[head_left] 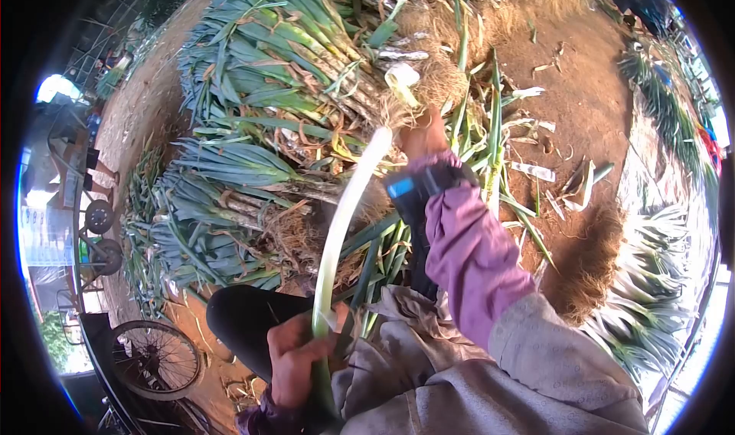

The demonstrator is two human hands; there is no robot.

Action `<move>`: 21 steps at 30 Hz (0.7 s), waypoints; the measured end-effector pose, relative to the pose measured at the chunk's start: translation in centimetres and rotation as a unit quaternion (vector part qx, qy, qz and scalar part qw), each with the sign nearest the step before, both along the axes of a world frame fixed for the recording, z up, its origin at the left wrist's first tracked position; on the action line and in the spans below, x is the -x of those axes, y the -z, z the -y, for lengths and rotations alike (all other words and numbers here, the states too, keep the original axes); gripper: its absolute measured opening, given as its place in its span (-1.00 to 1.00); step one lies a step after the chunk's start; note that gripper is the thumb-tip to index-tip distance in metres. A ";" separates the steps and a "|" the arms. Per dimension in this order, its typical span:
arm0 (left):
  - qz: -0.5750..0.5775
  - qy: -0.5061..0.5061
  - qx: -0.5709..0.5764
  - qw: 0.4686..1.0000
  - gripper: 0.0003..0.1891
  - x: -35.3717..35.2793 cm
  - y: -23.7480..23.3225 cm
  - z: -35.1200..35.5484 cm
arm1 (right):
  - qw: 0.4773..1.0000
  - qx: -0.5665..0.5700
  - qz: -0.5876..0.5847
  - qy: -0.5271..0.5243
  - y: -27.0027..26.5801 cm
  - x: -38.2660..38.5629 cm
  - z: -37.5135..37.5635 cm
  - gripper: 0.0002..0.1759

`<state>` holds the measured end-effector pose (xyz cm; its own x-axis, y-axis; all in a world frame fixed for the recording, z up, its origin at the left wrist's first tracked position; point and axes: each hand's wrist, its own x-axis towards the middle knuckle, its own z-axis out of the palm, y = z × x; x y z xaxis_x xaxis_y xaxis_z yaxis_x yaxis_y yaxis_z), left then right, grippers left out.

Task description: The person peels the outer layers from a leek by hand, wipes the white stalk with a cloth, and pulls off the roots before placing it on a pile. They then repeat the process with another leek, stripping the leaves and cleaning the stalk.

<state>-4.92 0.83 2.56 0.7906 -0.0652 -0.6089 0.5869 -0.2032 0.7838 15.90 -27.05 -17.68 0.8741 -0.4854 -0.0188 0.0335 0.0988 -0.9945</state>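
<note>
A long leek (348, 209) with a clean white shank stands slantwise before me, its root end pointing up and away. My left hand (295, 358) is closed around its green lower part, close to my knee. Beyond the root tuft (394, 116), my right hand (426, 138) reaches out, blurred and partly hidden behind its wrist. A curled pale strip of leek leaf (402, 81) sticks out from its fingers, which appear closed on it. A dark band with a blue patch (413, 184) is around the right wrist, over the purple sleeve.
Unpeeled leeks (268, 75) lie heaped ahead and to the left, roots towards the right. Stripped leaves (494, 144) litter the brown ground (570, 106). Cleaned leeks (647, 282) lie in a row at right. A bicycle wheel (157, 358) stands at lower left.
</note>
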 end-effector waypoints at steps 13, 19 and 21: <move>-0.039 -0.031 0.241 0.969 -0.66 0.3 2.4 -6.7 | 0.943 0.322 -0.076 -0.041 -0.8 -4.8 14.8 -0.68; -0.052 -0.018 0.288 0.956 -0.61 -2.0 2.6 -6.5 | 0.875 0.470 0.057 -0.099 -4.7 -0.1 2.8 -0.81; -0.037 -0.038 0.273 0.961 -0.63 -2.6 2.1 -5.6 | 0.927 0.313 0.120 -0.167 -5.9 2.7 -1.2 -0.82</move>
<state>-2.34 6.46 0.48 0.7614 -0.3338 -0.5557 0.6422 0.2717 0.7168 13.22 -25.88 -11.75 0.9204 -0.0364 0.3893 0.3328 -0.4497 -0.8289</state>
